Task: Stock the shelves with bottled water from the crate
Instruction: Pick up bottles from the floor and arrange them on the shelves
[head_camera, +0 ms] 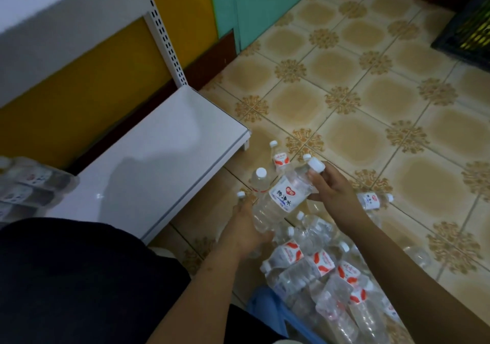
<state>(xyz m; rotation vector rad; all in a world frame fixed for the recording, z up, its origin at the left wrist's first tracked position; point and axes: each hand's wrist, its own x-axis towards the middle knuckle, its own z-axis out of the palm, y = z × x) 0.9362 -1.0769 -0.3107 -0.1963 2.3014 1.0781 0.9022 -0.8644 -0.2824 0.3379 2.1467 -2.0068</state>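
My hands, left (245, 231) and right (330, 192), both grip one tilted water bottle (283, 198) above the floor (371, 100) beside the bottom shelf (148, 174).

Patterned beige floor tiles (344, 100), centre and right. Yellow wall panel (87, 78), upper left; teal panel (265, 4), top centre. Dark slatted object (469, 31), possibly a mat, upper right.

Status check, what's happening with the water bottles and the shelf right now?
Both hands on one bottle: left hand at base, right hand near cap. Bottom shelf bare on this end. Loose bottles piled on floor between hands and shelf.
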